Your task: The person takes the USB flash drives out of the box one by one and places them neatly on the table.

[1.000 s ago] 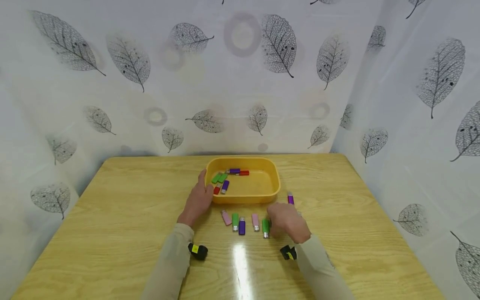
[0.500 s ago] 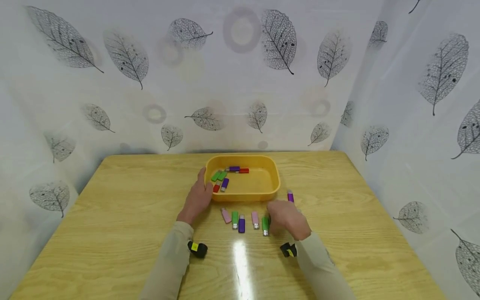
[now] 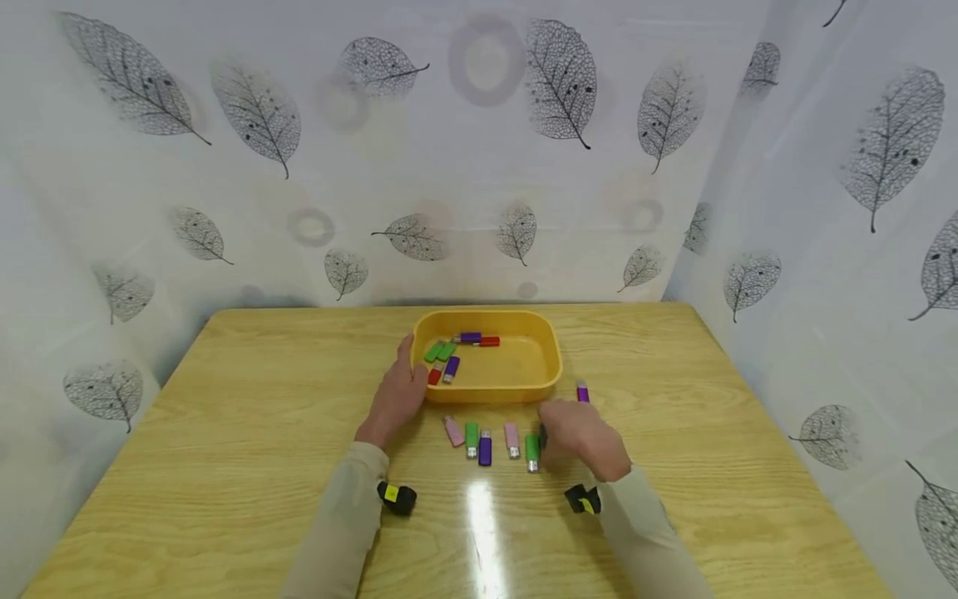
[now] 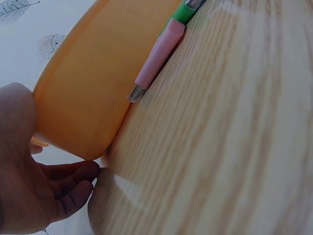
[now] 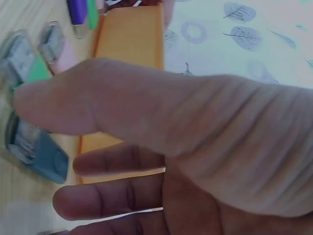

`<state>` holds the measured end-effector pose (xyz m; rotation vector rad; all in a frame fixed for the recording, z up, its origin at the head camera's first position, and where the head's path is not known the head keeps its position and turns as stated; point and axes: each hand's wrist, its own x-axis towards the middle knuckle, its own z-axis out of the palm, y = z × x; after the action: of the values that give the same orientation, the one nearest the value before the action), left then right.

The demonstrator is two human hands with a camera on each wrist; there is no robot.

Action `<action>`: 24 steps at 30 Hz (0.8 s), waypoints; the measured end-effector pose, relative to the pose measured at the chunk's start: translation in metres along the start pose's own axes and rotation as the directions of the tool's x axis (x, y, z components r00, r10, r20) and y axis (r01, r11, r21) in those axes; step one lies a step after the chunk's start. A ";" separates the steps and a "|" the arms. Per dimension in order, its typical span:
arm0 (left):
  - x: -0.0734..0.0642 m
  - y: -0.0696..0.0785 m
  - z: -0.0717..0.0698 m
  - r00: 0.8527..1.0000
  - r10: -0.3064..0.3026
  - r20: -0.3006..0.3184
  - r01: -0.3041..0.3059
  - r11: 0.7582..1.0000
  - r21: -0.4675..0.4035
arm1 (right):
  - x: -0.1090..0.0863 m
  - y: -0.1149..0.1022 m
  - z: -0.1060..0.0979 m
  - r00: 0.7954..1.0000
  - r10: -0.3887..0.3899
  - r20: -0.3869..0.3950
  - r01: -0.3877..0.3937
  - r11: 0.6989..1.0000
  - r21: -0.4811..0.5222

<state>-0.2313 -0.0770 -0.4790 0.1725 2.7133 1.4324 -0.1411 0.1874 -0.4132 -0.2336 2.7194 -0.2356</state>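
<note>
My left hand (image 3: 398, 393) grips the left end of a yellow plastic tray (image 3: 494, 395), thumb on the near side and fingers along the outer wall, as the left wrist view shows. Inside lie green, purple and red USB sticks (image 3: 452, 369). My right hand (image 3: 587, 433) is low over the table, right of the tray's near side. In the right wrist view its thumb lies against a dark blue-grey USB stick (image 5: 46, 152), which it seems to pinch; the index finger is hidden. The other fingers are spread apart. Beside it lies a green USB stick (image 3: 532, 449).
In front of the tray lie two pink USB sticks, one left (image 3: 452, 431) and one right (image 3: 512, 439), plus a green (image 3: 471, 439) and a purple one (image 3: 486, 449). Another purple stick (image 3: 583, 392) lies beyond my right hand. A leaf-patterned curtain (image 3: 479, 166) hangs behind the wooden table (image 3: 247, 466).
My right hand has shifted very slightly right, and a bit of the dark USB stick shows at its fingertips. The left hand and the tray have stayed put.
</note>
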 end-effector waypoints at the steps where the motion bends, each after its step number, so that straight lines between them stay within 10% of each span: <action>1: 0.000 0.000 0.000 1.000 0.000 -0.001 0.000 1.000 0.000 | -0.001 0.001 -0.001 1.000 -0.005 -0.004 0.005 1.000 0.013; 24: -0.001 0.002 -0.002 1.000 -0.013 -0.005 0.013 1.000 0.008 | 0.020 0.005 -0.028 0.927 -0.178 -0.331 0.194 0.981 0.015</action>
<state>-0.2306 -0.0777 -0.4763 0.1511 2.7191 1.4205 -0.1710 0.1920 -0.3960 -0.4793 3.0176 -0.4282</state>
